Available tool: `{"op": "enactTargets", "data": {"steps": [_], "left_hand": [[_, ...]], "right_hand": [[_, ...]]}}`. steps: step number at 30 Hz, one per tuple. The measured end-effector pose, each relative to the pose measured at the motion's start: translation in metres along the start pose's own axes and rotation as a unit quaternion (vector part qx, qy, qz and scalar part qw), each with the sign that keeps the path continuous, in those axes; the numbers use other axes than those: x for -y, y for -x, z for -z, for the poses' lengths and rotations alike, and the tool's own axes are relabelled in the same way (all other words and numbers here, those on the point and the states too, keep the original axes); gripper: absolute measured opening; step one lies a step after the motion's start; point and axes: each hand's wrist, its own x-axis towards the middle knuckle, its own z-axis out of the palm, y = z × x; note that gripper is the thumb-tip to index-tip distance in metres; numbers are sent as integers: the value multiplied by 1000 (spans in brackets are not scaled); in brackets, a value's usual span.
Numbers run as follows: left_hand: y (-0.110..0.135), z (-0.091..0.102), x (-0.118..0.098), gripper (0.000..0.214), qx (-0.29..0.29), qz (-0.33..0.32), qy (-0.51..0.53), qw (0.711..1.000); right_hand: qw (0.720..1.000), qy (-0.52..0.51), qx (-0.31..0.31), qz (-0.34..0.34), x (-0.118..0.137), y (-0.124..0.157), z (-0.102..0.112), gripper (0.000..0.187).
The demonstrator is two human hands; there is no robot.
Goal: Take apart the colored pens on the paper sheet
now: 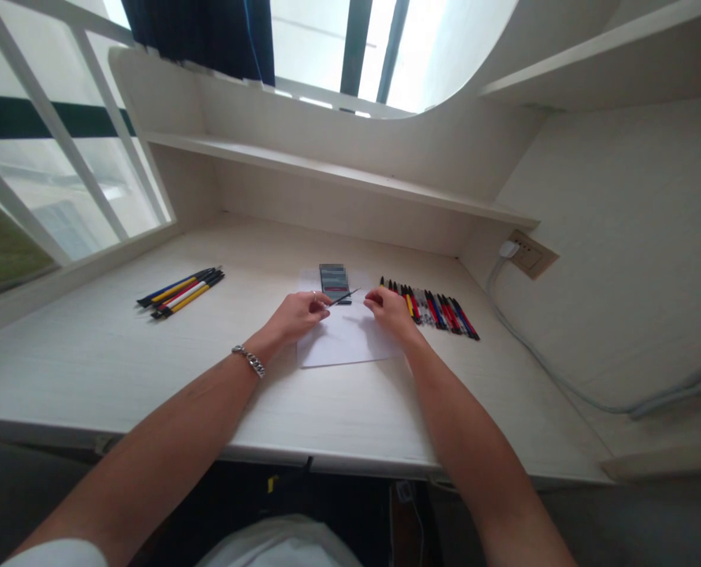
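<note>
My left hand (300, 313) rests on the white desk (120, 362) with its fingers pinched on a thin dark pen part (344, 297) that points up and to the right. My right hand (389, 307) is closed just to the right of that tip, and what it holds is too small to name. Both hands hover over a white sheet of paper (347, 342). A small dark stack of refills or cards (334, 279) lies at the sheet's far edge. A row of several red, blue and black pens (439, 311) lies right beside my right hand.
A bundle of several yellow, red, white and blue pens (182, 291) lies at the left of the desk. A wall socket (528, 253) with a grey cable (563, 378) is at the right. A shelf (327, 169) runs above the desk's back.
</note>
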Motion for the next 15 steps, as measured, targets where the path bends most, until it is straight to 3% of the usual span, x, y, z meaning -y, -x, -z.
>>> {"op": "enactTargets", "data": {"steps": [4,7,15], "left_hand": [[-1,0,1,23,-15,7,-3,1000],[0,0,1,24,-13,13,-2,1000],[0,0,1,24,-6,10,-2,1000]], "right_hand": [[993,-91,-73,20,-10,-1,24,16],[989,-80,-112,50,-9,2,37,18],[989,-46,-111,87,7,9,40,17]]}}
